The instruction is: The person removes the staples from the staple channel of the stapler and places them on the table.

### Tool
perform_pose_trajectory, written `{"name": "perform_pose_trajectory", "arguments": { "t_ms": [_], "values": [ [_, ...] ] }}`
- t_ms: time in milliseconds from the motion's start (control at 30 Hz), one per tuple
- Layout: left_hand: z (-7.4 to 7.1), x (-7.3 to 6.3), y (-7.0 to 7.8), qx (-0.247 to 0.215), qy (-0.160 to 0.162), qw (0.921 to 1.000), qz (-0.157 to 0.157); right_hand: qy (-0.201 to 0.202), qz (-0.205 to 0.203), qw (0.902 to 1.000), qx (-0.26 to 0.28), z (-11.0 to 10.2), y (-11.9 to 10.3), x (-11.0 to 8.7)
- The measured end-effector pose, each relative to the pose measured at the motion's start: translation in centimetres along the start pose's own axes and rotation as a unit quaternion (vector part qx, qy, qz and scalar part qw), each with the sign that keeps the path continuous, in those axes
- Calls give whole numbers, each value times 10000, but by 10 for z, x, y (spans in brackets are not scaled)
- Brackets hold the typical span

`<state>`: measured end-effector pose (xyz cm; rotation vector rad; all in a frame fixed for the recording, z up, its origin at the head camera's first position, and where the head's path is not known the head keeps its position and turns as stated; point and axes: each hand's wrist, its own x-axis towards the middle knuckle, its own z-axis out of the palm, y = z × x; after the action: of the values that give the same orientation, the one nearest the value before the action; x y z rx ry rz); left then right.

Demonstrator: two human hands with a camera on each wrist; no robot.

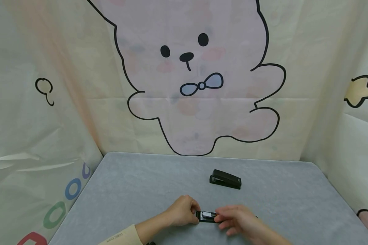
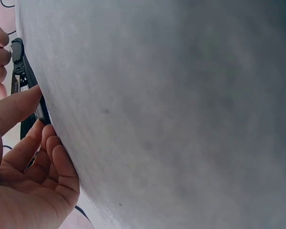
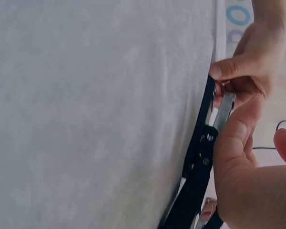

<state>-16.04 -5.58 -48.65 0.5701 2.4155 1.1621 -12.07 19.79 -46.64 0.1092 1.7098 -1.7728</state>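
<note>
An opened black stapler (image 1: 207, 216) lies across the front middle of the table, its silvery inside turned up. My left hand (image 1: 184, 211) pinches its left end between thumb and fingers. In the right wrist view its metal staple rail (image 3: 224, 112) is lifted off the dark base, and the black top arm (image 3: 190, 202) is swung back. My right hand (image 1: 236, 219) has fairly straight fingers, their tips at the rail and the stapler's middle; it covers much of the right half. In the left wrist view, my left thumb and fingers hold the stapler's end (image 2: 45, 113).
A second black stapler (image 1: 225, 179) rests farther back on the table, right of the middle. Grey cloth covers the table (image 1: 135, 180). A printed curtain (image 1: 184, 119) hangs behind it and along both sides.
</note>
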Motion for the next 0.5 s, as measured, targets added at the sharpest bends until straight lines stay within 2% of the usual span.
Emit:
{"name": "perform_pose_trajectory", "arguments": {
  "t_ms": [300, 500],
  "values": [
    [-1, -1, 1, -77, -27, 10000, -40, -252, 216, 9994, -6, 12, 4, 4],
    [-1, -1, -1, -54, -49, 10000, 46, -219, 207, 9995, 60, 16, 5, 6]
  ]
}}
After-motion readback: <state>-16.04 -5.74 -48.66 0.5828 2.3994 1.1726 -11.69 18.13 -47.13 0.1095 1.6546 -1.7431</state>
